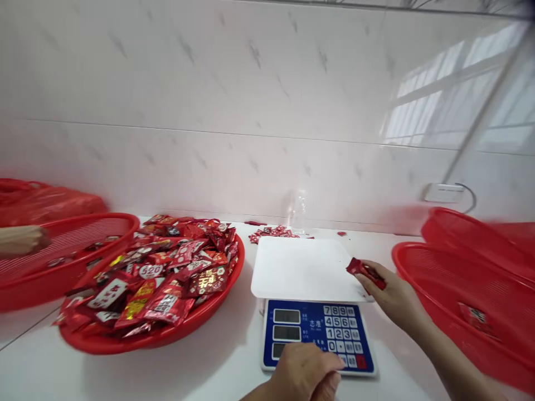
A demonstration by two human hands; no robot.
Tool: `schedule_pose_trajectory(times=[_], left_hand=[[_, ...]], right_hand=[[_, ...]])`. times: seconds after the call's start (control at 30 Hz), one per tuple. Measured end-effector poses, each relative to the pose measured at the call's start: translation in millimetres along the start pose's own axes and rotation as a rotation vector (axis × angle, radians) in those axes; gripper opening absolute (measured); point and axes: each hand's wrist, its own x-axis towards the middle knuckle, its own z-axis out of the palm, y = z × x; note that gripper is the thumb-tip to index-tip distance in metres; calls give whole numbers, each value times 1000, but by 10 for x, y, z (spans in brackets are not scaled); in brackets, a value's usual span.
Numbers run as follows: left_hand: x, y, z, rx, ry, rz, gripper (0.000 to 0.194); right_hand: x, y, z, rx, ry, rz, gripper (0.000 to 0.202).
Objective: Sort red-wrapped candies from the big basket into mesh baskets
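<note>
Half-curled left hand (304, 370), outstretched right hand (392, 291)

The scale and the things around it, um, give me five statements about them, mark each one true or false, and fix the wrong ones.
1. The right hand holds a red packet near the right edge of the white pan. True.
2. The left hand is inside a basket. False: it is at the front of the scale's blue panel.
3. Loose packets lie behind the white pan. True.
4. The heaped basket stands to the right of the scale. False: it stands to the left.
5. The blue panel has number keys. True.
</note>
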Motion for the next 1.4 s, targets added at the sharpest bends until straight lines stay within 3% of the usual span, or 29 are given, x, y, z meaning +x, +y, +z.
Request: schedule_pose_trajectory(times=[0.1,0.23,0.37,0.47,0.57,0.7,0.8,0.9,1.07,1.17,1.27,1.33,1.4], left_hand=[[63,39,-121,-38,-80,-82,15],[262,156,-671,-40,-205,-195,17],[492,179,-1418,220,-335,-343,22],[606,42,-1902,490,-396,-501,26],[629,-171,-2259,721,-518,-692,39],[597,-404,-2543,843,-732,-930,61],[607,-493,-2632,826,-822,-930,57],[635,-573,-2659,841,-811,-864,38],[703,-759,-2711,897,-616,-839,32],[828,-777,-2698,809,-378,-849,28],[997,-643,-2480,359,0,-951,21],[1089,-491,-2196,-183,218,-1037,15],[1143,-328,-1849,-632,339,-1135,14]], right_hand=[[116,-213,247,-44,-124,-136,47],[208,-488,357,-50,-207,-315,46],[199,-807,213,17,-181,-443,43],[130,-1028,20,30,-192,-540,45],[47,-1166,-151,-14,-239,-659,44],[-33,-1198,-245,-2,-166,-884,41],[-61,-1153,-230,22,-108,-937,43],[-64,-1088,-204,22,-109,-912,45],[-9,-982,-237,-11,-121,-904,48],[33,-943,-264,-20,-95,-909,43],[36,-961,-228,-29,-90,-868,39],[16,-1015,-168,-18,-117,-812,40],[-10,-1086,-100,27,-140,-750,42]])
